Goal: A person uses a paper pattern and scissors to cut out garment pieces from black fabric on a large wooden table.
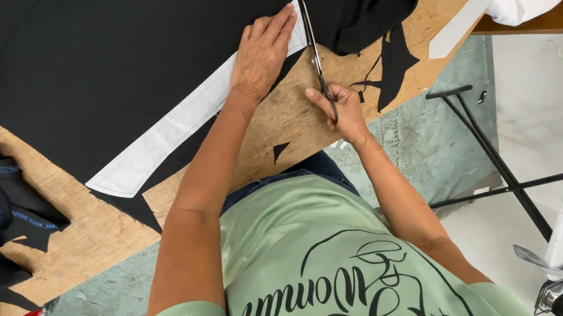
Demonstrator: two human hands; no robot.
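Pressing a white paper pattern [189,116] flat onto black fabric [123,47], the left hand [263,53] lies released; the right hand [337,102] keeps a clenched grip on scissors [312,44] near the counter [276,128] edge.

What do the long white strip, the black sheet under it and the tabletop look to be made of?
White strip: probably paper, flat, matte, crisp-edged. Black sheet: woven cloth, matte, folding softly at the edges. Tabletop: pressed-chip wood board, unvarnished, flecked grain showing.
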